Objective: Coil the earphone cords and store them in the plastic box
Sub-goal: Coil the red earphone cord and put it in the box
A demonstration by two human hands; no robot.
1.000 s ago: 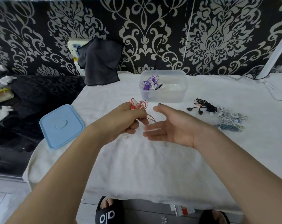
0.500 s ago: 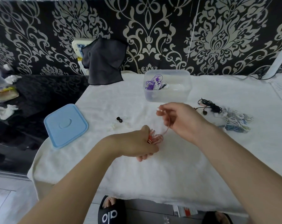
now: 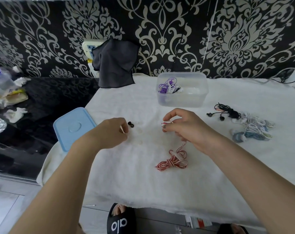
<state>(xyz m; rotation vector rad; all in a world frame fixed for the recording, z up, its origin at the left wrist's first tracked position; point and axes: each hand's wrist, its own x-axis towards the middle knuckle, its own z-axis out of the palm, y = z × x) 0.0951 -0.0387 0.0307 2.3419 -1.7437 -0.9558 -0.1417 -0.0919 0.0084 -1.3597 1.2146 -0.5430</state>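
Coiling step, red-white cord [image 3: 173,162] loose before plastic box [image 3: 182,89]: right hand [image 3: 185,127] fingers pinching earbud end, left hand [image 3: 113,132] fingers curled, contents indeterminate; next, wind, then box.

Bare forearms, no sleeves; black slide sandal [image 3: 120,218] marked "alo"

Single head-worn wide-angle view; no second view for me to compare. I look forward and down from above near edge of white cloth-covered table [image 3: 160,191]. Both forearms enter from bottom corners, left hand [image 3: 113,132] and right hand [image 3: 185,127] sit mid-frame, close to lens. Clear rectangular plastic box [image 3: 182,98] lies beyond hands, toward black-and-silver damask wallpaper [image 3: 177,31] filling top. Black slipper with white letters [image 3: 120,222] at bottom edge, under table lip. Straight lines bow toward frame edges.
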